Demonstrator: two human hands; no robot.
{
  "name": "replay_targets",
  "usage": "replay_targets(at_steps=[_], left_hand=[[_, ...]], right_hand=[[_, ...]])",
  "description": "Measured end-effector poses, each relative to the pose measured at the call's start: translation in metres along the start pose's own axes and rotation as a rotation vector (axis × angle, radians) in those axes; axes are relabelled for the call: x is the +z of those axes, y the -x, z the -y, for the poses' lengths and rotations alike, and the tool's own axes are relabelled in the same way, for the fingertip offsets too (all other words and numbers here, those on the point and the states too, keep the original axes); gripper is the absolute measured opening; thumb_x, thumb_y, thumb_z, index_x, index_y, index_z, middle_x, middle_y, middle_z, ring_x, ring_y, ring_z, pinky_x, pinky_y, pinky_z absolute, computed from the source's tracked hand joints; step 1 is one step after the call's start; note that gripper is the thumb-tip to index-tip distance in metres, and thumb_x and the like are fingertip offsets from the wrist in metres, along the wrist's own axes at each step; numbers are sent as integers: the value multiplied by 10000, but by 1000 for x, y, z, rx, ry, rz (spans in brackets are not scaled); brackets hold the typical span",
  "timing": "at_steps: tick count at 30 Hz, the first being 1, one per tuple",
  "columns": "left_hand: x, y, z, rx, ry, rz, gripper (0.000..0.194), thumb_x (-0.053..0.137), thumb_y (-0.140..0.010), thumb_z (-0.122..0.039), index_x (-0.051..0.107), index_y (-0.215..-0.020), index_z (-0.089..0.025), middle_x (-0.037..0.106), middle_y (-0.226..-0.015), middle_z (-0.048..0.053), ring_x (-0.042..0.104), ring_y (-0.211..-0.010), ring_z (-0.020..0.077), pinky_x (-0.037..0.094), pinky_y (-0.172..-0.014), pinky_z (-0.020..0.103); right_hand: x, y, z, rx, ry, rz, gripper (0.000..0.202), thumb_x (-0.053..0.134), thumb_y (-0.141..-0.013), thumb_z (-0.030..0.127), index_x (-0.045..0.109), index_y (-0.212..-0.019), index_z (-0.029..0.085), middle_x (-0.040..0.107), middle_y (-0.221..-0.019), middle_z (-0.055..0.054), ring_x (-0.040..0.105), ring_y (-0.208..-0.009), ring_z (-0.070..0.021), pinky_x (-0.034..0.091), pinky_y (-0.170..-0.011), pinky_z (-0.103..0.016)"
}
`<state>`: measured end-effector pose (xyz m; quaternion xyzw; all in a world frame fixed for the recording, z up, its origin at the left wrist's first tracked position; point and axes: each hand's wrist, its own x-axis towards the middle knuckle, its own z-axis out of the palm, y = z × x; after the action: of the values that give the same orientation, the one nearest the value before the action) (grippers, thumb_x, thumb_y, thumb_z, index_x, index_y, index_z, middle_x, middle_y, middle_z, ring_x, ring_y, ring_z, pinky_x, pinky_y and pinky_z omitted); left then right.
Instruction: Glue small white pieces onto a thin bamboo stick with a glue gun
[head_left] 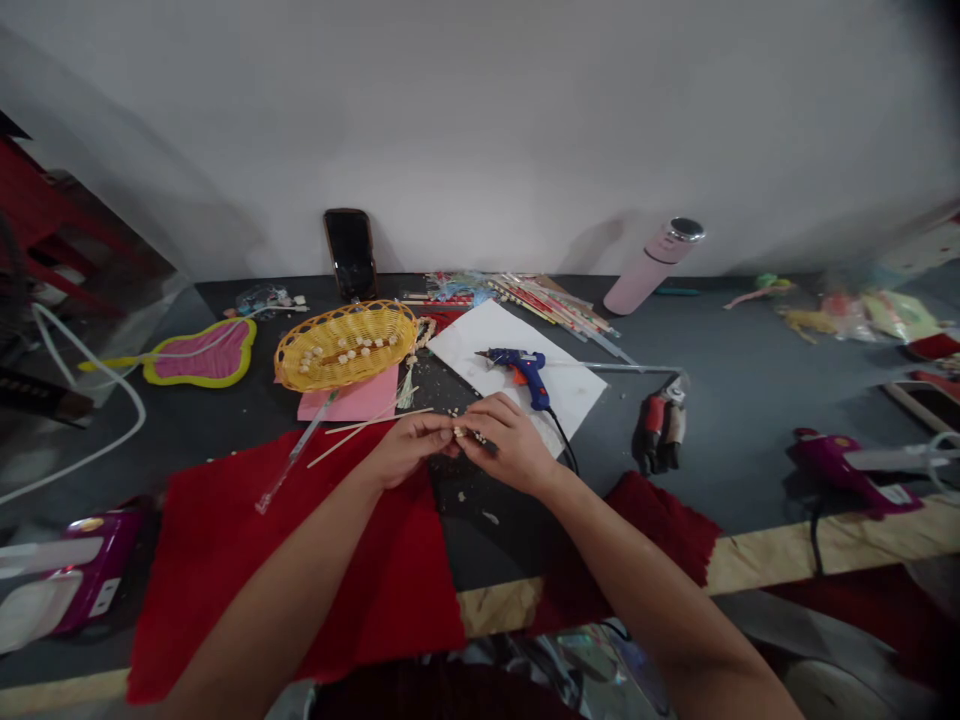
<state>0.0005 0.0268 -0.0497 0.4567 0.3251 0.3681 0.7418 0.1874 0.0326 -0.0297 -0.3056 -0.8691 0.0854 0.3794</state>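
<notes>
1. dark grey worktop point(720, 400) under the blue glue gun point(534, 378), pale wall point(487, 130) behind it.
2. nearer the wearer than the blue glue gun: small piece point(459, 431), cream and knobbly.
3. left hand point(409, 448), right hand point(511, 440): fingers clamped on it.

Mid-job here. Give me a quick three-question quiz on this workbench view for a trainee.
1. What does the blue glue gun rest on?
A) Red cloth
B) White sheet
C) Yellow basket
2. True or false: the phone lies flat on the dark tabletop.
3. Which is nearer the glue gun, the left hand or the right hand?

Key: 1 B; 2 false; 3 right hand.
</notes>
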Motion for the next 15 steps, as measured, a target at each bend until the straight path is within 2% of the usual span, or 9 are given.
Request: replay_targets(at_steps=[4,9,15], left_hand=[[-2,1,2,-8,15,12,280,645,-750,-325,690,-944,-127,650,-783,63,565,-716,136,425,-724,281],[-2,-1,2,-27,47,8,231,646,-753,-307,696,-883,-122,644,-776,57,566,-704,121,429,-717,269],[-1,-3,0,-42,103,-66,182,682,-721,-263,682,-838,-124,629,-712,30,568,-656,103,426,-687,249]], right_hand=[[1,1,1,-11,-6,-4,205,566,-800,179,602,-1001,199,615,-925,-74,537,-853,-184,476,-769,-354],[1,2,-1,14,-36,8,188,576,-806,192,587,-994,186,629,-913,-71,541,-868,-185,471,-781,-356],[-1,3,-3,4,36,23,166,589,-800,198,595,-966,193,638,-911,-63,542,-861,-192,457,-766,-364]])
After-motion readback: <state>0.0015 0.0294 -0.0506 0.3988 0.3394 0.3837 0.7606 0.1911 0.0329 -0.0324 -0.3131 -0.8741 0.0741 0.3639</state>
